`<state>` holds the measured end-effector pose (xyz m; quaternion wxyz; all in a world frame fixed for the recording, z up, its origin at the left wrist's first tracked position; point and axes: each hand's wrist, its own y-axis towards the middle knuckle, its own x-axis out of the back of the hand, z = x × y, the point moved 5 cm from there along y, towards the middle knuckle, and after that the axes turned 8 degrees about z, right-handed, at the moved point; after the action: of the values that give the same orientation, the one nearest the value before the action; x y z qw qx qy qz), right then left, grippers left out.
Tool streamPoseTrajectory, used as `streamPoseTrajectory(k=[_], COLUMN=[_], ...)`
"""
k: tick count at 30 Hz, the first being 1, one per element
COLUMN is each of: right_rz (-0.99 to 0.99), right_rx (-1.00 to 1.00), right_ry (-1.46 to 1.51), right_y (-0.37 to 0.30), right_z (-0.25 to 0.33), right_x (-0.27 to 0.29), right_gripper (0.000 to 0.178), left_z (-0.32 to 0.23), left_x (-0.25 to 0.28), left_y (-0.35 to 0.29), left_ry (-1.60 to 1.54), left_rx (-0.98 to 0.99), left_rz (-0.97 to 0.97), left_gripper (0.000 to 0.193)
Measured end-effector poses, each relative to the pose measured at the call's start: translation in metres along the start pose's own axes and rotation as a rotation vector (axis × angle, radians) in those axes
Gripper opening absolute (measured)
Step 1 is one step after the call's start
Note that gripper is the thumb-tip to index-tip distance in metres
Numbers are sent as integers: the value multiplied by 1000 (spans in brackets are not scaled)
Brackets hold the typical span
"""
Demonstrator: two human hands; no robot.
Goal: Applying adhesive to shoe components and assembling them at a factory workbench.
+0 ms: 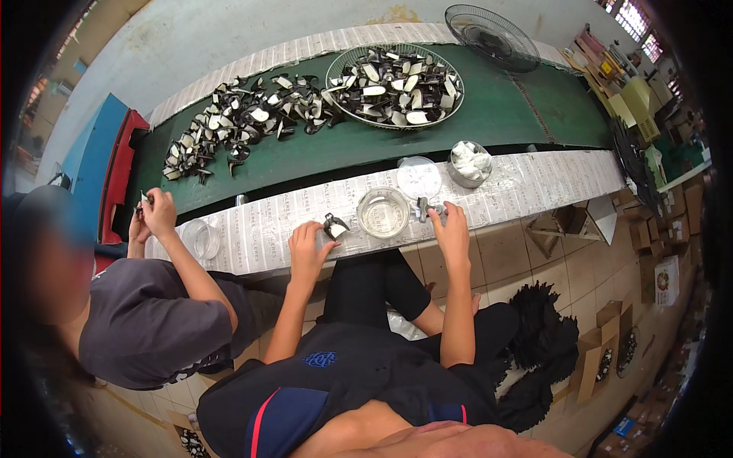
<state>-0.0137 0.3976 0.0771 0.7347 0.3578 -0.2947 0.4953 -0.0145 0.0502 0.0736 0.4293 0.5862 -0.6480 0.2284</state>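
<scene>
My left hand (307, 252) grips a small curved black-and-white piece (336, 227) by its lower edge, thumb and fingertips on it, just above the bench's near edge. To the right, my right hand (452, 233) has its thumb and fingers closed at a small dark grey item (424, 208), whose kind is too small to make out. Between my hands stands a round clear bowl (383, 214) with a pale content. Behind it lies a clear round lid or dish (419, 177). A round tub (471, 164) heaped with white crumpled material is beyond my right hand.
On the green conveyor belt (489, 114), a wire-rimmed basket (332, 85) brims with black-and-white pieces beside a loose pile (221, 122). A fan guard (492, 38) stands behind. At left a co-worker (153, 313) handles a small piece near another clear bowl (201, 240). Black bundles (538, 328) lie low right.
</scene>
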Motion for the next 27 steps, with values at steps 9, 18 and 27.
streamPoseTrajectory(k=[9, 18, 27], right_rz=[98, -64, 100], right_rx=[-308, -447, -157], right_ry=[645, 1265, 1008], right_y=[-8, -55, -96], right_z=[-38, -33, 98], right_x=[-9, 31, 70], right_gripper=[31, 30, 27], left_z=[9, 26, -28], left_x=[-28, -13, -1], left_y=[36, 15, -24], left_ry=[34, -895, -1443], left_rx=[-198, 429, 485], left_rz=[51, 51, 312], left_gripper=[51, 24, 39])
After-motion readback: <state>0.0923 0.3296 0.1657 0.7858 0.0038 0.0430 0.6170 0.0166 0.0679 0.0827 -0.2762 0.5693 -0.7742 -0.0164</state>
